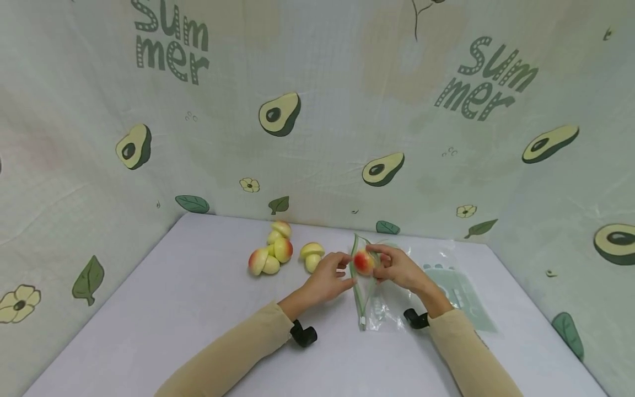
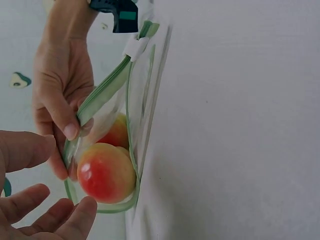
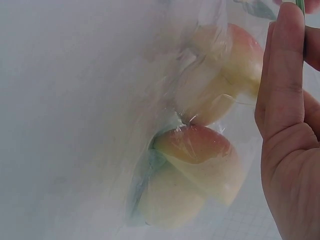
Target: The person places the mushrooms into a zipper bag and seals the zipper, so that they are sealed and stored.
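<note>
A clear zip bag [image 1: 373, 309] with green edging and a white slider [image 2: 135, 48] lies on the table, its mouth spread apart. My right hand [image 1: 397, 268] pinches one edge of the mouth between thumb and fingers. Just inside the opening sits a toy mushroom with a red-yellow cap [image 2: 106, 172], a second red cap [image 2: 116, 132] partly hidden behind it. My left hand [image 1: 324, 280] is beside the mouth, fingers spread and relaxed, nothing in its grasp. Through the plastic in the right wrist view show one mushroom [image 3: 200, 160] and another [image 3: 220, 75] above it.
Left of the bag, several toy mushrooms cluster [image 1: 270, 256], with a yellow mushroom [image 1: 312, 256] standing nearer my left hand. A pale green flat sheet or bag [image 1: 466, 298] lies at the right. Printed cloth [image 1: 327, 138] hangs behind and beside the white table [image 1: 198, 309].
</note>
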{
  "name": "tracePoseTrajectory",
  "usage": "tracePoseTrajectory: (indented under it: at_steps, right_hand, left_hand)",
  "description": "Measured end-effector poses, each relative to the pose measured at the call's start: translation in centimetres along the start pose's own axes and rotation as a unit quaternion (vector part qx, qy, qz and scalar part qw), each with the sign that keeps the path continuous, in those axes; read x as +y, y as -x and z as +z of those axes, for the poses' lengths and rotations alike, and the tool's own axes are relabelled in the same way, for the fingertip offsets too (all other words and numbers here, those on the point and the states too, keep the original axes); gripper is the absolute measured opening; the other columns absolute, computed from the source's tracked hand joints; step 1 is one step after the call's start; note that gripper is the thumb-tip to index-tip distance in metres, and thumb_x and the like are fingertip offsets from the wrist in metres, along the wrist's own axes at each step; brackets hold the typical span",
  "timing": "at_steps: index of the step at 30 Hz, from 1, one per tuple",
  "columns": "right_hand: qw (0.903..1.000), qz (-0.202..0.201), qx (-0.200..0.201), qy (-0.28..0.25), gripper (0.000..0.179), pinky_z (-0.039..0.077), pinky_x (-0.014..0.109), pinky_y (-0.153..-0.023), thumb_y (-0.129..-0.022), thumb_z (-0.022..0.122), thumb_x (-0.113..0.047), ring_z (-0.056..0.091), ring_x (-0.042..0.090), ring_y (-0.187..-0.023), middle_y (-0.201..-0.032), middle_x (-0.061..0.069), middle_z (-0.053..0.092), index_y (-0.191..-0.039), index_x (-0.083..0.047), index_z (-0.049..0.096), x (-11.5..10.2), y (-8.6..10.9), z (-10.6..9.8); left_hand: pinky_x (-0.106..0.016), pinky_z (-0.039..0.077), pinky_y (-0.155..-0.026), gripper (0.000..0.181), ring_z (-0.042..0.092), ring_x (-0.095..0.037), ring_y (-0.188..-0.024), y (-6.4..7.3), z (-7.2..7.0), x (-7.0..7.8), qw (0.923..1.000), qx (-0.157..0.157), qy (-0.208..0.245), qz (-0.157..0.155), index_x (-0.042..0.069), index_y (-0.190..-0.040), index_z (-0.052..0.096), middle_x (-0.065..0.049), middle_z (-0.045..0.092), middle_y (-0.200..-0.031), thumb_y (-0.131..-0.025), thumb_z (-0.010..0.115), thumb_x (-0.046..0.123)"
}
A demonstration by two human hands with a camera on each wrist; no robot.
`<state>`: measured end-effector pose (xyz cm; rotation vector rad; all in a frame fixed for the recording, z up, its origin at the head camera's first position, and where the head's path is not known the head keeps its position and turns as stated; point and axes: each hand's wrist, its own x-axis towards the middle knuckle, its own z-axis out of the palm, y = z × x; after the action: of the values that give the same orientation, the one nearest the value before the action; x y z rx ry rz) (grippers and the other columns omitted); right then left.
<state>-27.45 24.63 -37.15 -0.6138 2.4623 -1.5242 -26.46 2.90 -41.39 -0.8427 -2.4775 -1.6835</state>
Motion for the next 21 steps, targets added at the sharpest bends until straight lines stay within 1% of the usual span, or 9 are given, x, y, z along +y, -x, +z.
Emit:
tracePoseTrajectory:
  at_steps: [3, 6, 8, 10, 13, 15, 18, 20, 21]
  right_hand:
    - [1.0000, 0.001, 0.000, 0.005, 0.059, 0.056, 0.042, -0.066, -0.082, 0.062, 0.012, 0.057, 0.024, -0.072, -0.110, 0.031, 0.047, -0.138, 0.009, 0.041, 0.1, 0.0, 0.1]
    - [1.0000, 0.001, 0.002, 0.007, 0.060, 0.056, 0.044, -0.067, -0.082, 0.062, 0.012, 0.057, 0.026, -0.072, -0.100, 0.030, 0.046, -0.138, 0.009, 0.042, -0.1, 0.0, 0.2]
    - [0.9999, 0.000, 0.004, 0.009, 0.060, 0.056, 0.045, -0.068, -0.082, 0.063, 0.011, 0.057, 0.027, -0.073, -0.102, 0.031, 0.046, -0.138, 0.009, 0.042, -0.2, 0.0, 0.2]
    - [0.9999, 0.000, 0.005, 0.010, 0.060, 0.056, 0.046, -0.068, -0.082, 0.064, 0.011, 0.058, 0.027, -0.074, -0.111, 0.032, 0.046, -0.138, 0.009, 0.042, -0.4, 0.0, 0.2]
    - [0.9999, 0.002, 0.006, 0.016, 0.060, 0.056, 0.044, -0.067, -0.082, 0.065, 0.010, 0.056, 0.025, -0.072, -0.107, 0.032, 0.044, -0.138, 0.008, 0.042, -0.5, 0.0, 0.2]
    - [0.9998, 0.003, 0.006, 0.018, 0.060, 0.056, 0.042, -0.067, -0.082, 0.065, 0.009, 0.055, 0.024, -0.071, -0.099, 0.029, 0.042, -0.138, 0.008, 0.043, -0.5, 0.0, 0.1]
    - [0.9999, 0.003, 0.005, 0.016, 0.060, 0.056, 0.039, -0.066, -0.082, 0.066, 0.009, 0.053, 0.021, -0.068, -0.083, 0.020, 0.037, -0.137, 0.008, 0.043, -0.3, -0.1, 0.1]
    - [0.9999, 0.002, 0.004, 0.011, 0.061, 0.056, 0.039, -0.065, -0.081, 0.066, 0.010, 0.053, 0.021, -0.067, -0.080, 0.015, 0.035, -0.137, 0.009, 0.042, -0.1, -0.1, 0.0]
    - [0.9999, 0.002, 0.004, 0.010, 0.061, 0.056, 0.039, -0.065, -0.082, 0.066, 0.009, 0.052, 0.020, -0.067, -0.078, 0.013, 0.034, -0.138, 0.008, 0.042, 0.5, -0.3, -0.1]
  left_hand:
    - [-0.032, 0.050, -0.090, 0.046, 0.053, -0.037, -0.110, 0.4, -0.2, 0.0, 0.9999, -0.004, -0.015, 0.003, -0.008, -0.123, 0.051, -0.024, 0.051, -0.117, -0.083, 0.071, 0.002]
    - [-0.031, 0.050, -0.089, 0.046, 0.053, -0.036, -0.110, 0.7, -0.6, 0.0, 0.9995, -0.008, -0.028, 0.010, -0.007, -0.123, 0.052, -0.023, 0.051, -0.117, -0.083, 0.071, 0.002]
    - [-0.031, 0.050, -0.089, 0.045, 0.053, -0.035, -0.110, 0.8, -0.9, 0.1, 0.9991, -0.009, -0.040, 0.013, -0.006, -0.124, 0.052, -0.021, 0.052, -0.116, -0.083, 0.071, 0.003]
    - [-0.032, 0.050, -0.090, 0.046, 0.054, -0.034, -0.110, 0.9, -1.1, 0.0, 0.9987, -0.009, -0.046, 0.016, -0.006, -0.124, 0.053, -0.019, 0.052, -0.116, -0.083, 0.071, 0.005]
    - [-0.031, 0.050, -0.090, 0.045, 0.054, -0.034, -0.110, 1.0, -1.5, -0.1, 0.9983, -0.008, -0.054, 0.022, -0.005, -0.123, 0.053, -0.016, 0.053, -0.117, -0.084, 0.072, 0.006]
    - [-0.032, 0.050, -0.090, 0.044, 0.053, -0.034, -0.111, 1.1, -1.8, -0.2, 0.9982, -0.007, -0.053, 0.026, -0.004, -0.123, 0.054, -0.017, 0.053, -0.119, -0.083, 0.072, 0.006]
    - [-0.032, 0.050, -0.091, 0.044, 0.053, -0.034, -0.112, 1.3, -2.1, -0.3, 0.9982, -0.006, -0.054, 0.026, -0.003, -0.123, 0.054, -0.017, 0.053, -0.121, -0.084, 0.072, 0.006]
    - [-0.030, 0.049, -0.091, 0.043, 0.053, -0.033, -0.113, 1.4, -2.3, -0.4, 0.9980, -0.005, -0.059, 0.023, -0.002, -0.123, 0.054, -0.017, 0.053, -0.121, -0.084, 0.072, 0.007]
    - [-0.030, 0.049, -0.091, 0.043, 0.053, -0.033, -0.113, 1.5, -2.4, -0.5, 0.9978, -0.005, -0.062, 0.021, -0.002, -0.123, 0.054, -0.017, 0.053, -0.121, -0.084, 0.072, 0.007]
